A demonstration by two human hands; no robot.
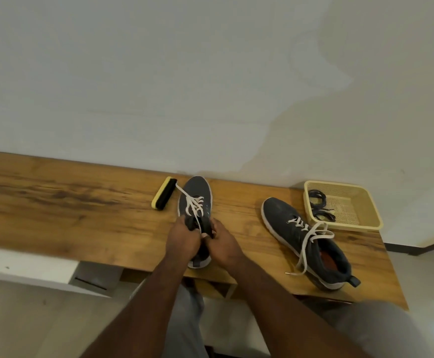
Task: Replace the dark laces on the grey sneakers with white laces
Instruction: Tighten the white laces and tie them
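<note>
A grey sneaker stands toe-away at the middle of the wooden table, threaded partway with a white lace; one lace end trails left toward the brush. My left hand grips the sneaker's collar on the left. My right hand holds the collar on the right, fingers curled at the top eyelets. The second grey sneaker lies to the right with a white lace laced in, its ends loose. Dark laces lie coiled in the basket.
A cream plastic basket sits at the table's far right. A black brush with a yellow back lies just left of the middle sneaker. A white wall rises behind the table. My knees are under the table's near edge.
</note>
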